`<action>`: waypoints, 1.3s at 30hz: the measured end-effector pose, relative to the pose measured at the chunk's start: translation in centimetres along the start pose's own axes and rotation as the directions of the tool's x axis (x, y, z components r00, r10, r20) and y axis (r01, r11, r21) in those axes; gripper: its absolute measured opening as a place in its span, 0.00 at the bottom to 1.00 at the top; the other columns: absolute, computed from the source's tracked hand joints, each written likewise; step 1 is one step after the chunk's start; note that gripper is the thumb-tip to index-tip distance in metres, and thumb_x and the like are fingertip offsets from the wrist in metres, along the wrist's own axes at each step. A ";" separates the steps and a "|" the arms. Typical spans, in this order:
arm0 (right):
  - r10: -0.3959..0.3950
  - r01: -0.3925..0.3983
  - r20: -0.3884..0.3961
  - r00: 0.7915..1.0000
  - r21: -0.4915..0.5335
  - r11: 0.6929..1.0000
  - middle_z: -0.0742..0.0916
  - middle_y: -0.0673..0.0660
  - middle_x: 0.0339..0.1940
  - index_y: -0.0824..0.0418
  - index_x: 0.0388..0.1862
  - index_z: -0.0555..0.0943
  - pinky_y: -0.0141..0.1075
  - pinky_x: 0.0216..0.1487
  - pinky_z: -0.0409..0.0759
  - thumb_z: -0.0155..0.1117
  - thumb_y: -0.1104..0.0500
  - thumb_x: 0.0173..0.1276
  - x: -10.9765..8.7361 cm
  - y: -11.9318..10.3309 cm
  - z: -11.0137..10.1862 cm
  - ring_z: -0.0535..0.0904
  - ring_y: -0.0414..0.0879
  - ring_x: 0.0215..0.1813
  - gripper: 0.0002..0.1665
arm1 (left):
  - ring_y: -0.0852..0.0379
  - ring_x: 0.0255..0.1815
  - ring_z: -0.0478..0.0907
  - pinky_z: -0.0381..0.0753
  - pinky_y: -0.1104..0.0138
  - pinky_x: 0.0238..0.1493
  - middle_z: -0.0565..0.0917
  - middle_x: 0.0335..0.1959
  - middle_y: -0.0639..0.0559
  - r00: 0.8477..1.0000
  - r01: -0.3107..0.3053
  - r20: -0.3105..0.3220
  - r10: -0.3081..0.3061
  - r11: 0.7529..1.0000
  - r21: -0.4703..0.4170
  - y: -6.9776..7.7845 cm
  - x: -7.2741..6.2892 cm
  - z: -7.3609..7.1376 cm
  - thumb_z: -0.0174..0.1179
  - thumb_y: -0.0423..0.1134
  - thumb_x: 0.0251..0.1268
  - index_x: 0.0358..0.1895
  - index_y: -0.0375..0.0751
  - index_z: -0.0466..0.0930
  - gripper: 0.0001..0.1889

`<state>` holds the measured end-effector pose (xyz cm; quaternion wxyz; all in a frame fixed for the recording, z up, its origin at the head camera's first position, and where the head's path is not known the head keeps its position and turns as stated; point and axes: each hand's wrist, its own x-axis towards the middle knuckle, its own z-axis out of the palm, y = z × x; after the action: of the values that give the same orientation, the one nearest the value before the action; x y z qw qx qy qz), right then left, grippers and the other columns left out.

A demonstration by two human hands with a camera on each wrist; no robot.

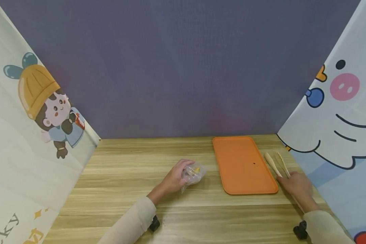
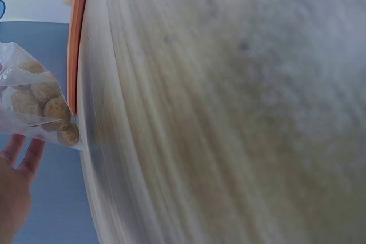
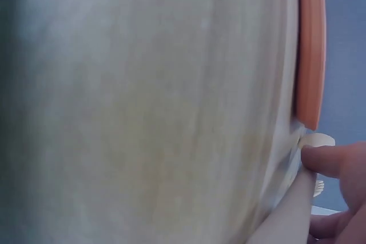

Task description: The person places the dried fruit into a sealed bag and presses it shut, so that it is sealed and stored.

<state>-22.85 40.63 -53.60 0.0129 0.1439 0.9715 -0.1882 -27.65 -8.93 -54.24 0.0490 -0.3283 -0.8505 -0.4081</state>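
Observation:
My left hand (image 1: 174,178) grips a clear plastic bag (image 1: 194,173) over the middle of the table. In the left wrist view several round, light-brown balls (image 2: 27,102) show through the plastic, with fingers (image 2: 31,155) at its lower side. At the right side of the table, my right hand (image 1: 297,187) holds pale tongs (image 1: 272,164) whose arms are spread. One tip looks smooth and rounded, the other toothed. The right wrist view shows the thumb (image 3: 323,159) on the pale handle (image 3: 289,212); the far fingers are partly hidden.
An orange tray (image 1: 242,166) lies between my hands, a small dark mark on its surface. The wood-grain table (image 1: 134,159) meets a dark back panel (image 1: 183,67). Printed cartoon panels stand at the left (image 1: 15,142) and right (image 1: 332,135).

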 end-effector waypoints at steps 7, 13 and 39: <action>-0.057 0.060 0.088 0.995 -0.032 0.998 0.81 0.68 0.26 0.76 0.39 0.77 0.44 0.25 0.74 0.54 0.36 0.72 0.6 -0.1 -1.0 0.77 0.58 0.28 0.39 | 0.52 0.69 0.74 0.74 0.55 0.73 0.77 0.66 0.50 1.000 0.014 0.000 -0.014 1.000 0.001 0.3 0.0 -0.1 0.61 0.22 0.50 0.69 0.44 0.72 0.37; -0.080 0.080 0.006 0.997 -0.025 0.997 0.76 0.86 0.55 0.84 0.63 0.70 0.66 0.46 0.76 0.53 0.41 0.75 0.2 -1.6 -2.4 0.71 0.80 0.53 0.44 | 0.52 0.69 0.74 0.74 0.54 0.72 0.77 0.66 0.49 1.000 0.001 0.002 -0.001 1.000 -0.016 0.7 -0.1 -0.1 0.60 0.21 0.50 0.69 0.42 0.71 0.37; -0.451 0.527 -0.383 0.806 0.118 0.842 0.88 0.64 0.39 0.66 0.47 0.88 0.47 0.35 0.80 0.70 0.61 0.65 -4.2 -15.3 -2.2 0.83 0.58 0.38 0.14 | 0.53 0.69 0.74 0.76 0.54 0.71 0.76 0.66 0.52 1.000 0.011 -0.016 -0.011 1.000 0.017 1.5 0.1 0.3 0.63 0.24 0.54 0.70 0.46 0.70 0.36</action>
<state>-23.13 26.70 -45.63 -0.2203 -0.0820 0.9357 -0.2630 -26.76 -7.99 -53.45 0.0566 -0.3200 -0.8553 -0.4036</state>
